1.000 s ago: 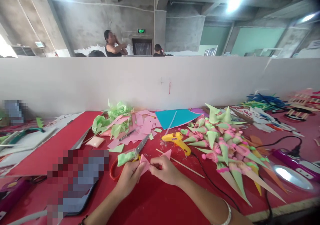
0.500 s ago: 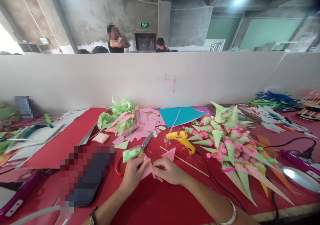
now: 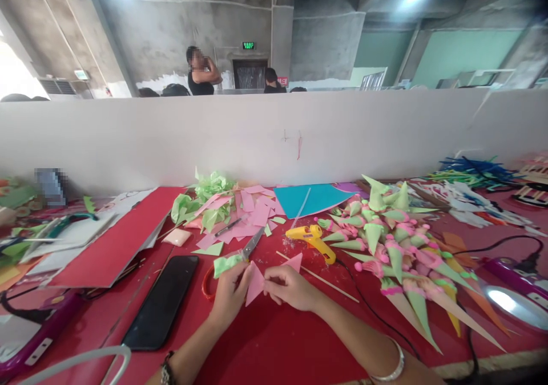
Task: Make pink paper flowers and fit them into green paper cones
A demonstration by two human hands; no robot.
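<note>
Between my hands is a small pink paper piece [image 3: 255, 285], pointed at its top and lower end. My left hand [image 3: 231, 294] pinches its left edge with thumb and fingers. On the other side, the fingertips of my right hand [image 3: 291, 287] grip its right corner. A second pink paper triangle [image 3: 294, 262] lies just behind my right hand, by a thin wooden stick [image 3: 329, 278]. Scissors [image 3: 252, 246] with red handles and a green wrapping rest behind my left hand, partly hidden by it. Past the stick lies a yellow glue gun [image 3: 312, 239].
A black phone [image 3: 161, 302] lies left of my arms. Many green and pink paper cones [image 3: 396, 242] are piled at right. Pink paper scraps [image 3: 257, 208] and a blue sheet [image 3: 310, 201] lie at the back, before a white partition [image 3: 214, 140]. The glue gun's cable crosses near my right forearm.
The pink paper piece has turned and now shows more of its face between my hands. Both hands keep hold of it. The view has shifted slightly.
</note>
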